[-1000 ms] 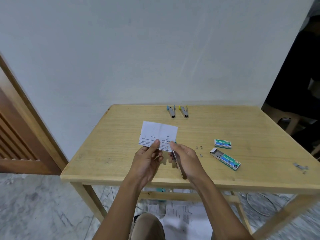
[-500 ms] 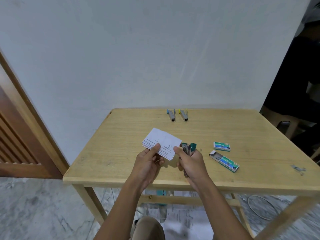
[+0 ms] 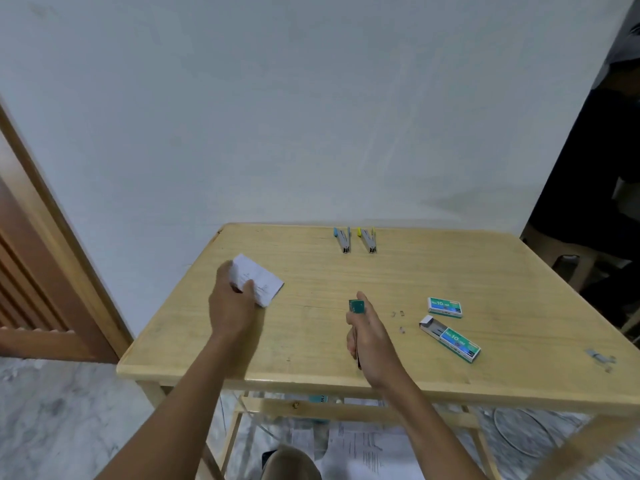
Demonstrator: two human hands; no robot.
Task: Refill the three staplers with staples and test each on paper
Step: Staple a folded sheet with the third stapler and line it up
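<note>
Folded paper [image 3: 261,282] pinched in left hand [image 3: 230,306], over tabletop [image 3: 381,278] left side. The right hand [image 3: 369,337] curls round green stapler [image 3: 356,306], mid-front. Probably setting paper aside: lay it flat, clear of the edge. Count: three staplers, with blue stapler [image 3: 343,240] and yellow stapler [image 3: 367,240] at back; two staple boxes, closed box [image 3: 445,306] and open box [image 3: 450,337].

I see a light wooden worktop [image 3: 311,344], its far edge against a plain pale wall [image 3: 311,116]. A brown louvred door [image 3: 20,271] with a lighter frame [image 3: 64,237] stands at left. The floor [image 3: 62,420] is grey-veined marble. The right side lies in shadow.
</note>
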